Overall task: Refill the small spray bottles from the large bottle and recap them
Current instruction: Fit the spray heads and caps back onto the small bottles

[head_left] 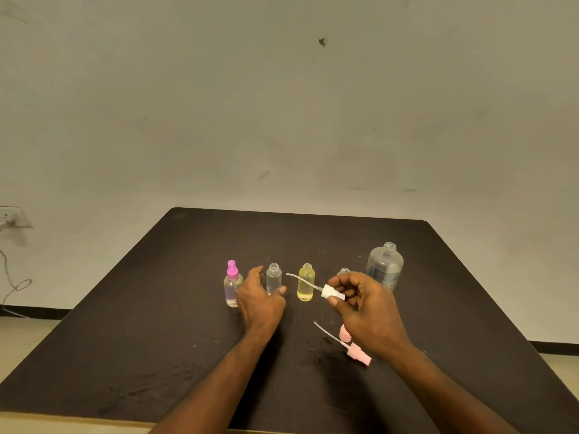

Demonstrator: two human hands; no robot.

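Observation:
Small bottles stand in a row on the dark table (156, 324): one with a pink spray cap (232, 285) at the left, an uncapped clear bottle (273, 278), an uncapped yellow bottle (306, 282), and a further bottle (344, 271) mostly hidden behind my right hand. The large grey bottle (384, 266) stands uncapped at the right. My right hand (366, 308) holds a white spray cap (332, 292) whose dip tube points left, across the yellow bottle. My left hand (261, 300) is open, fingers spread beside the clear bottle, not gripping it.
A pale pink spray cap with its tube (357, 353) lies on the table under my right wrist, with a small pink cover (344, 333) beside it. A wall socket and cable (9, 217) are at the far left.

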